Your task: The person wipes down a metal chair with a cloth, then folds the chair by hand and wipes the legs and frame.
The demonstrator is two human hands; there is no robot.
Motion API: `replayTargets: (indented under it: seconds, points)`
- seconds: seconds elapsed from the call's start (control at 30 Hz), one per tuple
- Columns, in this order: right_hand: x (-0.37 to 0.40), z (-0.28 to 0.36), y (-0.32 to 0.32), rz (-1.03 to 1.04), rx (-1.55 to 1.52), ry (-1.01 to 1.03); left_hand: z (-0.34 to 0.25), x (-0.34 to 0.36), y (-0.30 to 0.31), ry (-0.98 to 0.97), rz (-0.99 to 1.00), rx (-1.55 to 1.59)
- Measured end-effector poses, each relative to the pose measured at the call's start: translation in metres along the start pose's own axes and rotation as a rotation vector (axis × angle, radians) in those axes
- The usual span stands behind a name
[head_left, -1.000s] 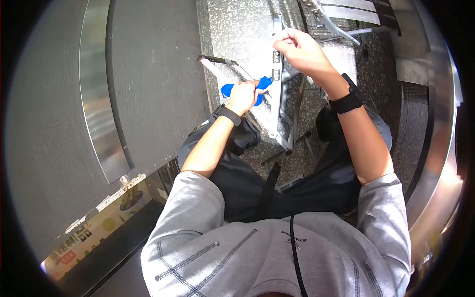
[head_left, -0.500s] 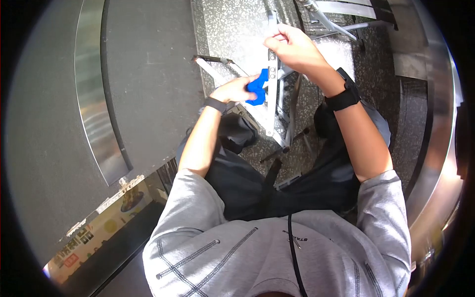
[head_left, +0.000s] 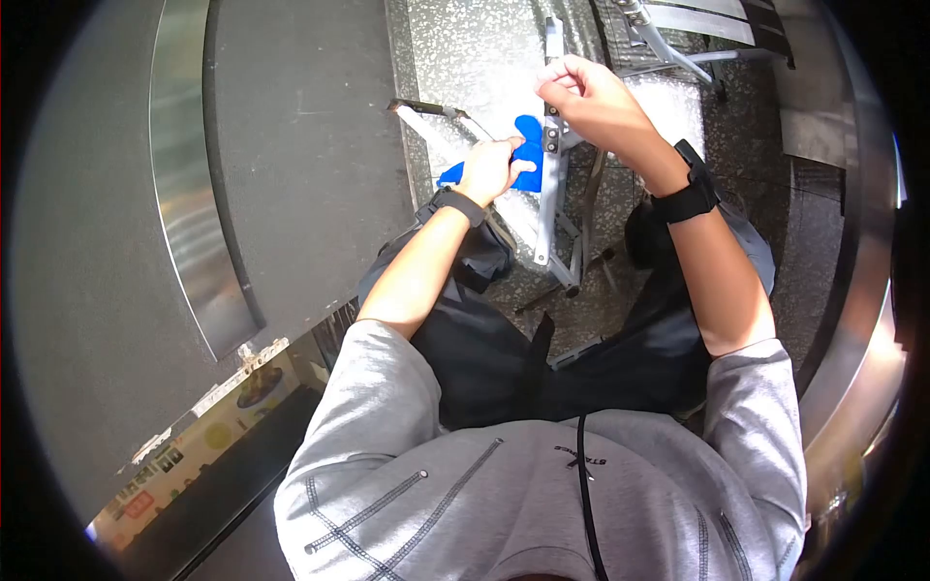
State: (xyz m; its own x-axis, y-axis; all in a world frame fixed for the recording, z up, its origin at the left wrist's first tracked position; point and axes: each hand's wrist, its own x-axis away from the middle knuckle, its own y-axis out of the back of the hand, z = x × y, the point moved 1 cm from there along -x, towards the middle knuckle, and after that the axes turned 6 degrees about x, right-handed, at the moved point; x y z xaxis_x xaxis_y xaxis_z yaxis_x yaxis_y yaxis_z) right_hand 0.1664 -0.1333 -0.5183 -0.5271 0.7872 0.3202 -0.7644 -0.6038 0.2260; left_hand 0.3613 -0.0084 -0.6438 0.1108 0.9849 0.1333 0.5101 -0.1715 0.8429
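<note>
A metal folding frame (head_left: pixel 545 218) with silver bars and black-capped feet stands on the floor between my knees. My left hand (head_left: pixel 487 172) is closed on a blue cloth (head_left: pixel 529 155), which lies against the left side of the upright bar; one end sticks out left of the hand. Higher on the same bar, my right hand (head_left: pixel 586 95) has its fingers curled round it, and they hide that stretch of metal. Dark bolts show on the bar just below the right hand.
To the left is a large dark-grey tabletop (head_left: pixel 300 145) with a metal strip (head_left: pixel 184 194). Another metal-legged piece of furniture (head_left: pixel 678 44) stands at the upper right. A curved steel surface (head_left: pixel 867 271) runs down the right side. The floor (head_left: pixel 465 58) is speckled stone.
My left hand has shifted right, and the blue cloth is now spread flatter along the bar, with an end showing on the left. The frame and right hand have moved slightly right in view.
</note>
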Motion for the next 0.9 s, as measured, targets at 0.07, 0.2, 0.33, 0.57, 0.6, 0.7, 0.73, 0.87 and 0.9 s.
replayTargets:
  seconds: [0.07,0.2,0.33,0.57,0.6,0.7,0.73,0.87,0.9]
  points:
    - [0.001,-0.003,-0.001,-0.03,-0.006,0.016,-0.01,-0.004,-0.004,0.048,-0.035,0.054]
    - [-0.004,-0.008,-0.004,-0.014,0.006,0.039,-0.018,-0.011,0.003,0.233,0.057,0.206]
    - [0.0,-0.001,-0.006,0.005,0.024,0.027,-0.021,-0.006,0.013,0.251,0.161,-0.093]
    - [-0.006,0.005,-0.004,0.008,0.04,0.043,0.006,0.014,0.04,0.447,0.392,-0.283]
    - [-0.006,0.002,-0.004,-0.016,0.031,0.072,0.01,0.016,0.038,0.356,0.36,-0.297]
    - [-0.003,0.0,-0.01,-0.02,0.003,0.105,0.018,0.016,0.027,0.174,0.346,-0.261]
    - [0.0,0.003,-0.008,0.002,-0.003,0.084,0.02,0.019,0.023,0.027,0.224,-0.284]
    - [-0.001,-0.002,-0.003,-0.002,0.0,0.008,0.0,0.0,-0.01,0.017,-0.046,-0.035]
    - [0.0,-0.004,-0.002,-0.013,0.01,-0.008,-0.001,-0.002,-0.011,0.015,-0.037,-0.008]
